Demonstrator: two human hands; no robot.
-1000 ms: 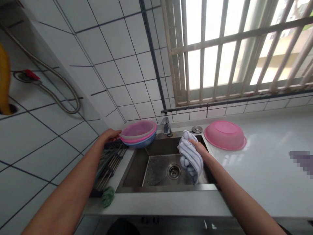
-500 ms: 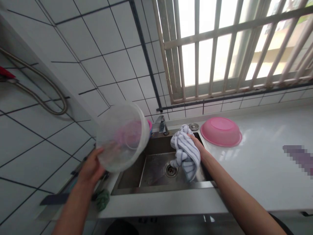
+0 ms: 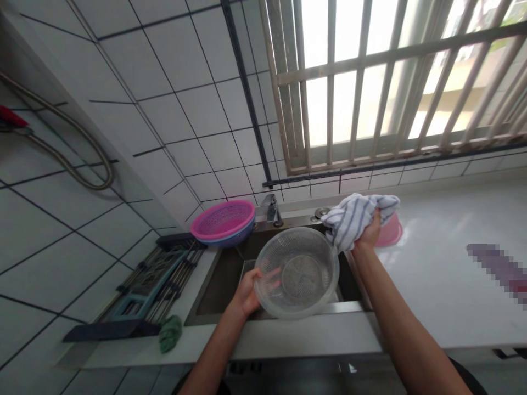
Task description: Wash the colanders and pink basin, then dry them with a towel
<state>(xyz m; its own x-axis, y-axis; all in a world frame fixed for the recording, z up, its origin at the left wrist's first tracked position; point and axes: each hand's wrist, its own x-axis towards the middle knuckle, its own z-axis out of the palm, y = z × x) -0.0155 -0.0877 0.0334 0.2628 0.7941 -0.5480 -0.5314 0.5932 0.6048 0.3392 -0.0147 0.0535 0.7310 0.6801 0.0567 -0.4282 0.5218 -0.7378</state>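
The left hand (image 3: pixel 246 291) gripped the clear strainer (image 3: pixel 296 272) (rim only); the right hand (image 3: pixel 370 233) clutched the striped cloth (image 3: pixel 354 219); steadier support seemed wise.

Two bare forearms, no sleeves, hands (image 3: pixel 247 288) ungloved

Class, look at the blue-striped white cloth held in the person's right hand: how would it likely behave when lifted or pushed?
The blue-striped white cloth bunches and droops around the right hand, so it is probably floppy, not stiff. It looks light, since a loose one-handed grip holds it. It would likely crumple rather than slide or roll.
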